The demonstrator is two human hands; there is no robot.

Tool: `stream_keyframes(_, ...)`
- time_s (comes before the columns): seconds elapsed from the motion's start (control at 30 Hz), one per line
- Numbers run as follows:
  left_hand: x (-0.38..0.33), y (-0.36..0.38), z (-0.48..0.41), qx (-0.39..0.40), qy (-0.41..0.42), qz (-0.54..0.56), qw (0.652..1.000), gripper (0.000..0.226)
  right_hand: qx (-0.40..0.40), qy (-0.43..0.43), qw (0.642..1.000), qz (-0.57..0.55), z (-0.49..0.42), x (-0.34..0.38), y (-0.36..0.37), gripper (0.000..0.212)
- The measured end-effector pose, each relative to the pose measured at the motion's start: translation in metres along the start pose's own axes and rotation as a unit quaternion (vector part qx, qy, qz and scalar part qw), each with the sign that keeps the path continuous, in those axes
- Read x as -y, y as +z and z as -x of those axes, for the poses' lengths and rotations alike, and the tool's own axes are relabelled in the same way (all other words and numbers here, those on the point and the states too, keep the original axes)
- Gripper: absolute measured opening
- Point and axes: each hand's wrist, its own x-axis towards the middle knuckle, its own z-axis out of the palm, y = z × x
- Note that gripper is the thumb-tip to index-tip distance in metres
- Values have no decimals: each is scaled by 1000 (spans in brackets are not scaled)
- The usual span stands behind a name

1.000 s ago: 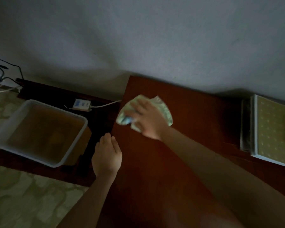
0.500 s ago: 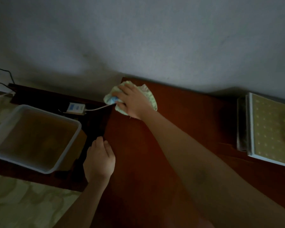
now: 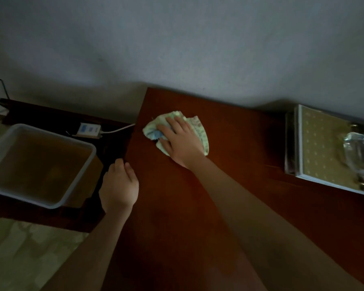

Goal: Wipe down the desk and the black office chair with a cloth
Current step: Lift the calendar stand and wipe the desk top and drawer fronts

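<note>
A pale green patterned cloth point(image 3: 200, 128) lies bunched on the reddish-brown desk point(image 3: 229, 143), near its far left corner. My right hand point(image 3: 182, 141) lies flat on top of the cloth and presses it to the wood, fingers spread and pointing left. My left hand point(image 3: 119, 185) rests at the desk's left edge with loosely curled fingers and holds nothing. No black office chair is in view.
A white plastic tub point(image 3: 0, 139) of brownish water stands on a dark low bench left of the desk. A white power adapter point(image 3: 88, 130) with its cable lies behind it. At the right, a patterned box point(image 3: 317, 145) carries a clear glass object point(image 3: 359, 152). The wall runs close behind.
My right hand slid the cloth out to the far left corner, then back right and nearer along the desk. My left hand stayed at the desk's left edge.
</note>
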Motion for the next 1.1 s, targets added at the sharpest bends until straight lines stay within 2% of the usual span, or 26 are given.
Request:
stream_keyframes(0.2,-1,0,4,-19,0,-6,1000,33,36,55,998,-11,78,-12,-9,55)
stream_keyframes(0.4,-17,5,8,-44,-73,-2,996,33,40,93,995,-8,120,-26,-13,57)
stream_keyframes(0.67,-18,9,8,-63,-78,-10,995,33,58,63,996,25,85,-61,-25,61)
stream_keyframes(0.83,-20,8,6,-60,-88,-14,994,34,17,132,991,25,38,-85,-29,67)
stream_keyframes(0.93,-24,6,8,-60,-89,-19,994,34,13,183,982,33,20,-91,-33,58)
stream_keyframes(1.1,-23,7,7,-64,-86,-27,994,36,-1,214,977,20,-2,-98,-36,56)
